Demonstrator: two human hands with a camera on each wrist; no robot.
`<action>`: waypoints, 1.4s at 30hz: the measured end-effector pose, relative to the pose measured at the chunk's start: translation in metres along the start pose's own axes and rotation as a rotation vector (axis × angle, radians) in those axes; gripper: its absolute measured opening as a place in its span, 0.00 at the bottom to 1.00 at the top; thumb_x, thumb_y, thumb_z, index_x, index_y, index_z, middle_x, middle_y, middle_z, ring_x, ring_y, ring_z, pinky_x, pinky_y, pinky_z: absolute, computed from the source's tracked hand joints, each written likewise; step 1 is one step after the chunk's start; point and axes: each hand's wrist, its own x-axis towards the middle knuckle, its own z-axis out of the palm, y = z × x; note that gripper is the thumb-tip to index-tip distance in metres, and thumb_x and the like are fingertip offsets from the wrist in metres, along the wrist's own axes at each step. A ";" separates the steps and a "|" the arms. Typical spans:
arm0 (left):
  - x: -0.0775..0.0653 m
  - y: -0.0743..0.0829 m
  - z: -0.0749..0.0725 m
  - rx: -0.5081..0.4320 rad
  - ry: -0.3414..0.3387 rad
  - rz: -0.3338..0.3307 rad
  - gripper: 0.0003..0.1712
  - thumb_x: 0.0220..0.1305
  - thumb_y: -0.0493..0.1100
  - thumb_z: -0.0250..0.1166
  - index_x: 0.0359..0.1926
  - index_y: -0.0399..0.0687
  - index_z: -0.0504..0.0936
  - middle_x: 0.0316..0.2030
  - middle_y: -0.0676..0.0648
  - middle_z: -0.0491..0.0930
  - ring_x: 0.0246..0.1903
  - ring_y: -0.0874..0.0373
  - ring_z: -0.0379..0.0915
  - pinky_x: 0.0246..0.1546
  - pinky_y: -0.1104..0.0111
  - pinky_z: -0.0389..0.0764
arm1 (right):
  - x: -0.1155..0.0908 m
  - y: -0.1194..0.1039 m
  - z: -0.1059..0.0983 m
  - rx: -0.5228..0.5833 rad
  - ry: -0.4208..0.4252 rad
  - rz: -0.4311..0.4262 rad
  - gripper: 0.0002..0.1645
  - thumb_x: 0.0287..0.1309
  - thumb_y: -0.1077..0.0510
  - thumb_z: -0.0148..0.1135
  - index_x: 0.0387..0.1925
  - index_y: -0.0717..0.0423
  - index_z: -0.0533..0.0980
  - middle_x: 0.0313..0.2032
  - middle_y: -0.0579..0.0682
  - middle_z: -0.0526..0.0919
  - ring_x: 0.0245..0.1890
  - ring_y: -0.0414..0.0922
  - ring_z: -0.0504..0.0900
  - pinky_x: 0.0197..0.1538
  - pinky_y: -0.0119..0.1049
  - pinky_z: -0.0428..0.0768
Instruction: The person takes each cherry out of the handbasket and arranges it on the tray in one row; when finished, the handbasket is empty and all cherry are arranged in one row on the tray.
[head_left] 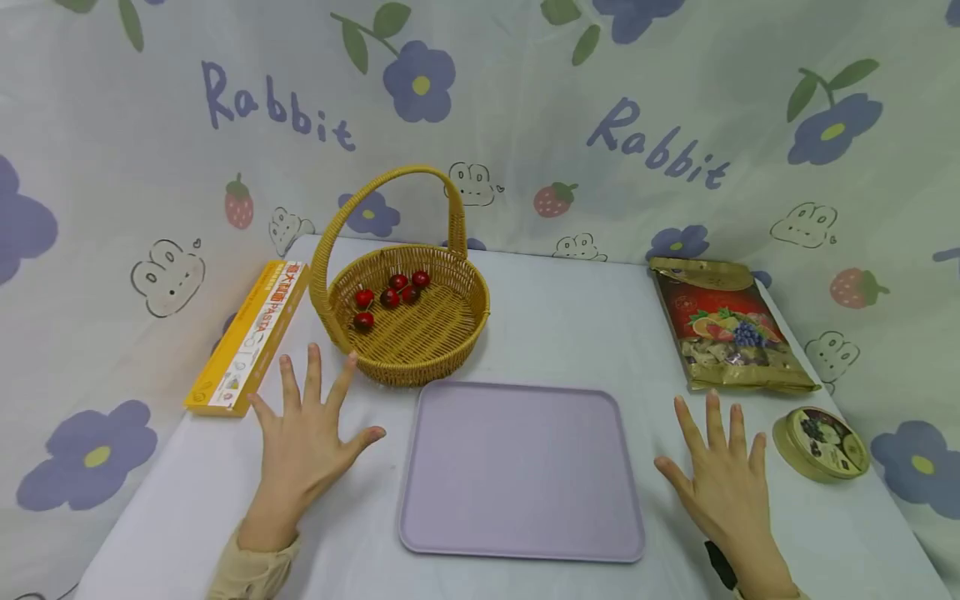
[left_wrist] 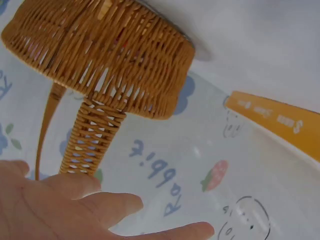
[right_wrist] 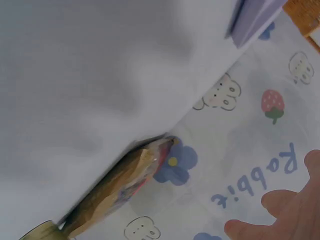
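My left hand [head_left: 303, 446] is held with fingers spread and straight, nearest to the wicker basket [head_left: 408, 367] and the yellow PASTA box [head_left: 251, 342]. Several dark red cherries [head_left: 390, 298] lie in the left and back part of the basket. Fingers also spread, my right hand [head_left: 723, 483] is between a lilac tray [head_left: 521, 471] and a round gold tin [head_left: 821, 444]. Neither hand holds anything. In the left wrist view the left palm [left_wrist: 45, 210] shows below the basket's handle [left_wrist: 92, 140]. The right wrist view catches the right fingers [right_wrist: 295, 207] at its lower right corner.
A gold and red bag with fruit pictures [head_left: 731, 325] lies at the back right, behind the tin. The tray sits at the front middle of the white table [head_left: 555, 325]. A printed cloth [head_left: 517, 100] hangs behind and along the sides.
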 end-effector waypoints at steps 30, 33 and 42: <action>0.050 -0.003 0.011 -0.740 0.061 -0.280 0.55 0.64 0.74 0.44 0.77 0.55 0.29 0.74 0.31 0.50 0.71 0.30 0.49 0.59 0.30 0.58 | 0.193 -0.155 -0.025 1.071 -0.309 -0.027 0.27 0.71 0.41 0.49 0.65 0.47 0.71 0.57 0.54 0.81 0.43 0.49 0.83 0.39 0.37 0.80; 0.050 -0.005 0.014 -0.753 0.067 -0.297 0.54 0.66 0.73 0.45 0.77 0.54 0.30 0.73 0.30 0.50 0.72 0.31 0.48 0.60 0.30 0.58 | 0.220 -0.184 -0.023 1.110 -0.410 0.080 0.27 0.68 0.41 0.53 0.62 0.48 0.73 0.53 0.53 0.83 0.45 0.51 0.83 0.40 0.39 0.78; 0.053 -0.003 0.027 -0.714 0.037 -0.317 0.52 0.67 0.70 0.48 0.76 0.42 0.41 0.73 0.33 0.52 0.68 0.30 0.56 0.62 0.36 0.62 | 0.280 -0.253 0.006 1.225 -0.708 0.286 0.27 0.64 0.44 0.60 0.60 0.51 0.75 0.57 0.53 0.82 0.25 0.36 0.73 0.20 0.25 0.58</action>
